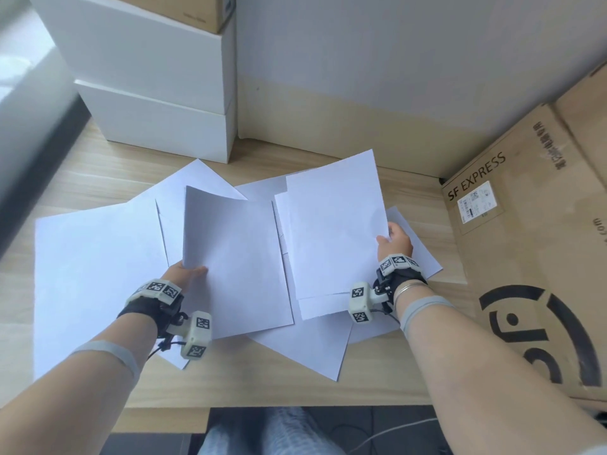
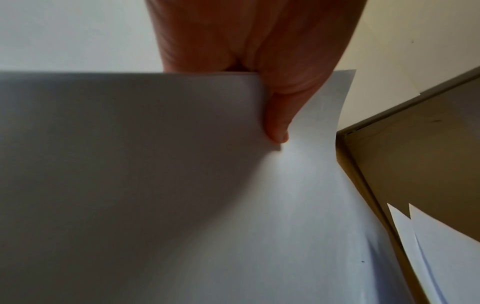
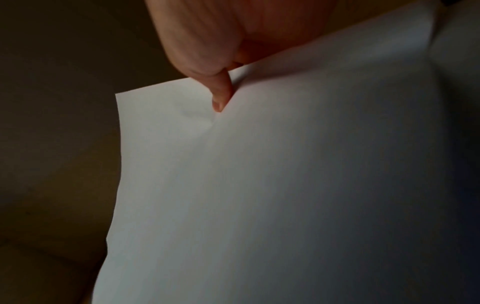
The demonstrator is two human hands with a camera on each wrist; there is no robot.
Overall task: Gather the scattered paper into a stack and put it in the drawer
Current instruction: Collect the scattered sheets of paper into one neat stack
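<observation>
Item 1, left hand (image 1: 184, 272): pinches the near corner of a white sheet (image 1: 236, 257), thumb on top and fingers beneath. The sheet is lifted at its near left corner and curls upward; its right part lies over the other paper at the middle of the desk (image 1: 295, 385). In the left wrist view the thumb (image 2: 279, 115) presses on the upper face of the sheet (image 2: 182, 185) close to its edge.

Item 2, right hand (image 1: 394, 239): grips the right edge of a second white sheet (image 1: 335, 228), which is raised and tilted, its far end pointing toward the back edge of the desk. In the right wrist view the thumb (image 3: 221, 90) pinches the sheet (image 3: 285, 185) at its edge and the paper dimples at the contact.

Item 3, loose paper (image 1: 95, 277): several white sheets scattered and overlapping across the middle of the desk, from near the left edge to just beside the cardboard box; one sheet lies under the right hand, another pokes out toward the front edge. Not gathered into a stack.

Item 4, cardboard box (image 1: 525, 244): brown, printed "SF EXPRESS", with a shipping label, at the right edge of the desk.

Item 5, white boxes (image 1: 157, 103): two, stacked, at the back left corner of the desk, with a brown box (image 1: 193, 8) on top.

Item 6, wrist bands with black-and-white square markers, one on each wrist (image 1: 157, 290).
</observation>
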